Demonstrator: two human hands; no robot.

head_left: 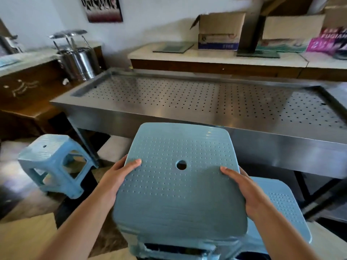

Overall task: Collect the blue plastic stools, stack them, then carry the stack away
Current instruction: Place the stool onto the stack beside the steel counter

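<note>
Stools, blue plastic: three counted. Held stool (178,177) is central, its legs cut off at the lower frame edge. Second stool (281,207) sits mostly hidden behind and right of it; possibly nested, cannot tell. Third stool (54,164) stands on the floor, left, blurred. Left hand (118,177) and right hand (246,190) clasp the seat's side edges, thumbs on top, fingers underneath, unseen. Perforated steel counter (187,98) beyond.

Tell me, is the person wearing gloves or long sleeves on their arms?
No. The left hand and the right hand are bare, with no gloves, rings or watch to be seen. Both forearms are uncovered right down to the picture's bottom edge, so no sleeve shows at all.
</note>
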